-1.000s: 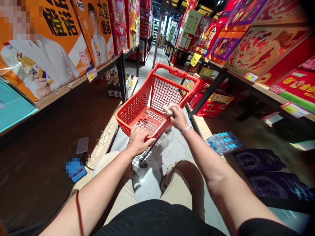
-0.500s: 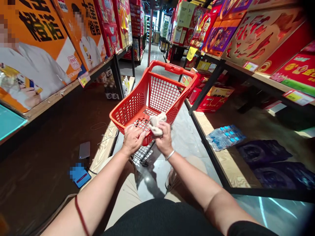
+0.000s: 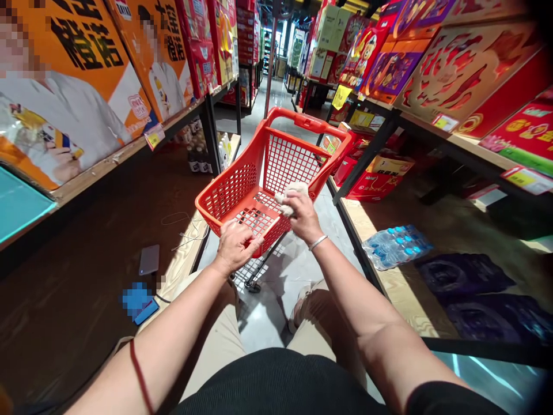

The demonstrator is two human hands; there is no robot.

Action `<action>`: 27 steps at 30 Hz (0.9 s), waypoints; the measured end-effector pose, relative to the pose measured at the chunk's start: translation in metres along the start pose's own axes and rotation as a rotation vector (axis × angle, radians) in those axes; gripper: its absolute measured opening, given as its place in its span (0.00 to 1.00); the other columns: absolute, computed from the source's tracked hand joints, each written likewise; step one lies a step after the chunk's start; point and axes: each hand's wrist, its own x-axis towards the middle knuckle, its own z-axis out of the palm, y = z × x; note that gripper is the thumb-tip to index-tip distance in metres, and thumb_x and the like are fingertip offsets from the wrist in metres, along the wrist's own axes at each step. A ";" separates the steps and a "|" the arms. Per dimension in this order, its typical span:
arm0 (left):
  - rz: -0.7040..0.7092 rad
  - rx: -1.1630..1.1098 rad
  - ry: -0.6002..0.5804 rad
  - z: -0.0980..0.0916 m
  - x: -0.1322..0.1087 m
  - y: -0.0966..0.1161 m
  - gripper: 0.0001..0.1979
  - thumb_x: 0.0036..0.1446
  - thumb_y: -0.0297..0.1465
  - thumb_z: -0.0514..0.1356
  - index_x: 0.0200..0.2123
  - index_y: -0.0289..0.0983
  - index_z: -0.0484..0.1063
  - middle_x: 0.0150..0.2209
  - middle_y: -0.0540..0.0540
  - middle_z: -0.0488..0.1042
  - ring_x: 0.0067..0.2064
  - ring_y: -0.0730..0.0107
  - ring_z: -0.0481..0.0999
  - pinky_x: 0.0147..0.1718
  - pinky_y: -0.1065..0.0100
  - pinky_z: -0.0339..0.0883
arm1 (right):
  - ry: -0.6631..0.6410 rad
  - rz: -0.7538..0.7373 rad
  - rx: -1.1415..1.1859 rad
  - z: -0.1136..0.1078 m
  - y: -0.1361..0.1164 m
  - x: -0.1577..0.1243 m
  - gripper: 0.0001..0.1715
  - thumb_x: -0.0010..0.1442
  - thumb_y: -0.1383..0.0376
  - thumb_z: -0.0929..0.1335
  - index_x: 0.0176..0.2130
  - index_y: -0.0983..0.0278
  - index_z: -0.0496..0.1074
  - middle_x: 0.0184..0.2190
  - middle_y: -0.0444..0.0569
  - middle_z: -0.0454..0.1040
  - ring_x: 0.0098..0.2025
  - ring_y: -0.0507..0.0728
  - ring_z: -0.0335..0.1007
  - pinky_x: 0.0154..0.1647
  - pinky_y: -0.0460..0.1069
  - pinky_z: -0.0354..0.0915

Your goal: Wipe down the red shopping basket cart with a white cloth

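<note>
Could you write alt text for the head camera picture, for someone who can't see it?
A person's left hand grips the near rim of a small red shopping cart, while the right hand presses a pale cloth against its right rim. The cart stands in a shop aisle between shelves of colourful boxes.

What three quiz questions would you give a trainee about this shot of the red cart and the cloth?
1. True or false: the left hand grips the near rim of the red plastic mesh shopping cart.
2. Pick one: the right hand holds A) a pale crumpled cloth, B) a bottle, C) a phone.
3. Fill in: the shrink-wrapped pack of water bottles lies on the low wooden shelf on the person's ____ side.
Key: 1 true; 2 A; 3 right.
</note>
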 end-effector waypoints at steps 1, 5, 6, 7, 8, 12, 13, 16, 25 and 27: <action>0.003 -0.005 0.000 -0.001 -0.001 0.000 0.21 0.66 0.45 0.54 0.24 0.40 0.69 0.26 0.48 0.73 0.37 0.63 0.70 0.55 0.53 0.57 | -0.078 -0.061 -0.001 -0.002 -0.009 -0.002 0.18 0.57 0.74 0.67 0.45 0.58 0.74 0.51 0.51 0.73 0.57 0.61 0.67 0.63 0.60 0.63; 0.016 -0.038 0.019 -0.008 -0.005 -0.002 0.22 0.65 0.45 0.55 0.23 0.39 0.70 0.25 0.49 0.73 0.35 0.64 0.70 0.53 0.54 0.57 | -0.299 -0.220 0.004 -0.006 -0.044 -0.012 0.13 0.62 0.73 0.67 0.44 0.57 0.74 0.47 0.50 0.75 0.55 0.61 0.68 0.59 0.58 0.63; 0.026 -0.049 0.028 -0.010 -0.007 -0.003 0.22 0.65 0.45 0.56 0.22 0.39 0.70 0.25 0.49 0.73 0.35 0.65 0.69 0.52 0.55 0.57 | -0.330 -0.240 0.001 -0.008 -0.047 -0.012 0.14 0.62 0.73 0.67 0.44 0.57 0.74 0.47 0.50 0.75 0.55 0.60 0.68 0.58 0.57 0.63; 0.041 -0.061 0.034 -0.012 -0.008 -0.004 0.22 0.65 0.45 0.56 0.22 0.39 0.69 0.24 0.49 0.73 0.34 0.65 0.69 0.51 0.55 0.57 | -0.346 -0.245 -0.004 -0.011 -0.048 -0.010 0.15 0.62 0.73 0.67 0.45 0.58 0.74 0.48 0.50 0.75 0.54 0.60 0.68 0.57 0.56 0.63; 0.059 -0.073 0.037 -0.014 -0.010 -0.005 0.22 0.65 0.44 0.56 0.22 0.39 0.69 0.24 0.50 0.72 0.34 0.66 0.69 0.51 0.55 0.57 | -0.351 -0.233 -0.011 -0.015 -0.046 -0.006 0.15 0.61 0.74 0.67 0.46 0.58 0.74 0.48 0.50 0.75 0.53 0.59 0.68 0.56 0.55 0.64; 0.100 -0.081 0.048 -0.018 -0.014 -0.011 0.22 0.66 0.42 0.54 0.22 0.38 0.68 0.23 0.50 0.70 0.33 0.67 0.68 0.51 0.55 0.57 | -0.393 -0.118 -0.130 -0.040 -0.012 0.026 0.13 0.58 0.70 0.71 0.45 0.61 0.74 0.44 0.50 0.75 0.46 0.58 0.69 0.48 0.51 0.65; 0.101 -0.078 0.052 -0.018 -0.015 -0.012 0.22 0.67 0.41 0.53 0.21 0.38 0.67 0.23 0.50 0.69 0.32 0.67 0.68 0.50 0.56 0.58 | -0.413 -0.084 -0.188 -0.047 -0.002 0.037 0.12 0.57 0.69 0.72 0.43 0.62 0.75 0.43 0.50 0.75 0.45 0.58 0.69 0.47 0.51 0.64; 0.097 -0.070 0.026 -0.019 -0.013 -0.016 0.23 0.67 0.41 0.51 0.20 0.38 0.66 0.23 0.49 0.69 0.32 0.66 0.69 0.50 0.55 0.59 | -0.482 0.053 -0.357 -0.070 0.018 0.071 0.16 0.53 0.73 0.72 0.43 0.62 0.76 0.42 0.50 0.76 0.44 0.57 0.71 0.43 0.49 0.64; -0.074 0.095 -0.217 -0.024 0.008 0.030 0.19 0.66 0.41 0.54 0.53 0.39 0.74 0.48 0.41 0.81 0.48 0.54 0.78 0.51 0.53 0.67 | -0.988 0.308 -0.364 -0.030 -0.055 0.109 0.14 0.50 0.68 0.75 0.40 0.64 0.74 0.20 0.43 0.72 0.24 0.52 0.67 0.29 0.47 0.60; -0.131 0.172 -0.274 -0.020 0.011 0.038 0.19 0.70 0.38 0.48 0.53 0.38 0.73 0.48 0.39 0.80 0.46 0.54 0.80 0.44 0.57 0.70 | -0.974 0.158 -0.181 -0.010 -0.067 0.093 0.18 0.51 0.68 0.74 0.44 0.63 0.74 0.25 0.42 0.74 0.27 0.52 0.68 0.31 0.45 0.61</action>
